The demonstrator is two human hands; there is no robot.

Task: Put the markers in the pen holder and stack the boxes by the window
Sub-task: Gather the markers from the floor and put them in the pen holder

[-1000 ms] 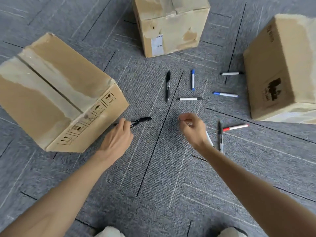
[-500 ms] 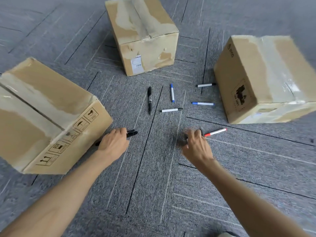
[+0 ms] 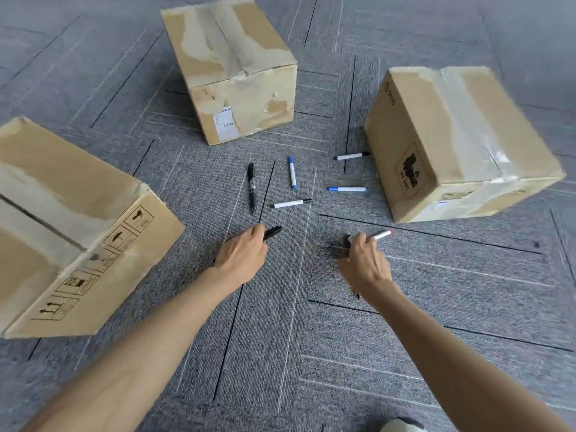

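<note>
1. left box (image 3: 71, 219) sits on the carpet floor (image 3: 280, 353), tilted in the wide-angle view, flaps taped. not stacked yet; no window in view.
2. left hand (image 3: 241, 257) is low over the floor, grip curled closed around a black marker (image 3: 272, 231) whose cap end pokes out past the knuckles. looks like a loose fist hold, so the marker could slide out if that hand goes for a second one.
3. middle box (image 3: 237, 73) stands behind the scatter. loose on the floor in front of it: a black pen (image 3: 252, 188), an upright-lying blue-capped marker (image 3: 292, 172), and a black-tipped white marker (image 3: 293, 203), all apart from each other.
4. right hand (image 3: 366, 263) has fingertips pinched down on a red-capped marker (image 3: 381, 235), red end sticking out toward the right box. a dark bit shows at the thumb side, maybe a second marker; cannot tell. frame is blurred here. judgement: pick-up step, early in the task.
5. further right: a blue-ended marker (image 3: 347, 189) and a black-capped white marker (image 3: 351, 156), the latter's tip touching or just beside the right box (image 3: 461, 141).
6. risks: no pen holder visible, so both hands may fill up with nowhere to unload; round markers roll on low pile if nudged; the one against the right box is easy to miss or shove under when that box gets lifted.
</note>
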